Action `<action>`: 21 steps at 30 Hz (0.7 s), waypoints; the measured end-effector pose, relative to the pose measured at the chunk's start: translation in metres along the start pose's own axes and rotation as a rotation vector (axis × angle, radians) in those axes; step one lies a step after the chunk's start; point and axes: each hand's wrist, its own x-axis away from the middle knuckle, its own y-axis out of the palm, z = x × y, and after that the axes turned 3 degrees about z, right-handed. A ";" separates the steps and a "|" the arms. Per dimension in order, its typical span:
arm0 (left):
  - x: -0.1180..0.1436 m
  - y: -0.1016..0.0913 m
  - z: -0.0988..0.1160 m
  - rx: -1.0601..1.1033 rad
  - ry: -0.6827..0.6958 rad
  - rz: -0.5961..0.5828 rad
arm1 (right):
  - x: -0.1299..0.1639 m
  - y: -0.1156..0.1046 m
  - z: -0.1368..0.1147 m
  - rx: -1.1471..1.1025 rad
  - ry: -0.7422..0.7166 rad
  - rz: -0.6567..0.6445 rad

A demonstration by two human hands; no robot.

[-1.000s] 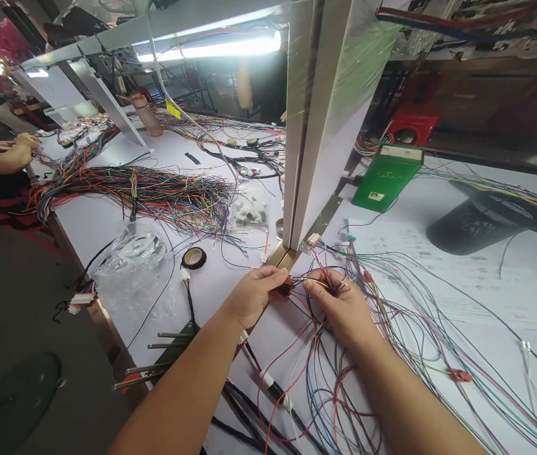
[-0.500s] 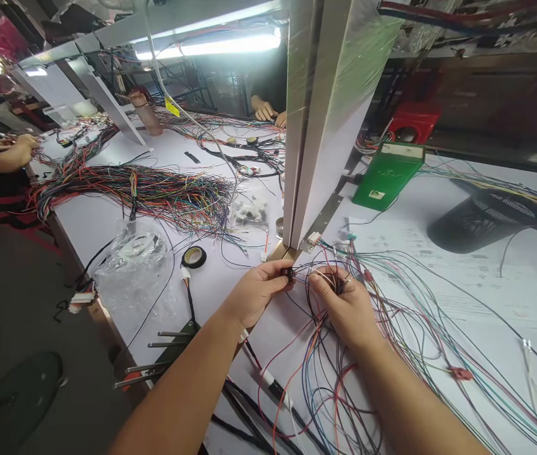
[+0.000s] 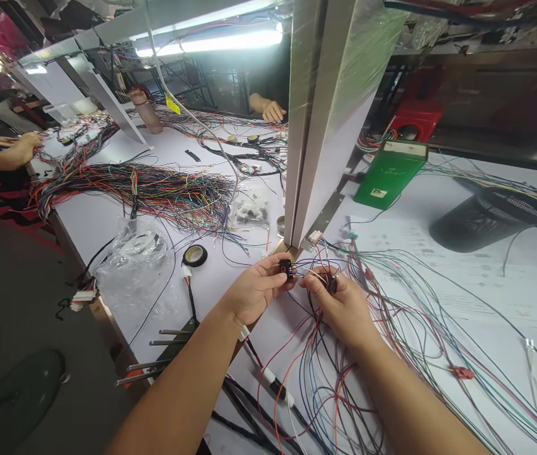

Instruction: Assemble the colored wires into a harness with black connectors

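1. Holding a small black connector (image 3: 286,269) just above the table (image 3: 107,221) edge, near the foot of the upright panel (image 3: 330,114), we now have it lifted and turned so its face shows more than a second ago.
2. Our left hand (image 3: 254,292) has its fingers (image 3: 275,265) clamped on the connector.
3. Our right hand (image 3: 339,303) has moved closer, fingers pinched together on a thin wire (image 3: 313,273) that reaches the connector's face.
4. Loose coloured wires (image 3: 392,328) spread under both hands; a tape roll (image 3: 195,255) and plastic bag (image 3: 136,262) lie to the left.
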 end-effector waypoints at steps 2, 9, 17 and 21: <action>0.001 0.001 0.000 -0.006 0.012 -0.010 | 0.000 0.001 0.001 -0.035 0.010 -0.008; 0.001 0.003 -0.002 -0.031 0.066 -0.023 | 0.000 0.001 0.005 -0.148 0.083 -0.014; 0.001 0.005 -0.002 -0.049 0.066 -0.009 | 0.000 0.002 0.003 -0.197 0.121 -0.034; 0.001 0.005 -0.004 -0.076 0.085 -0.003 | -0.001 0.004 0.004 -0.081 0.138 0.040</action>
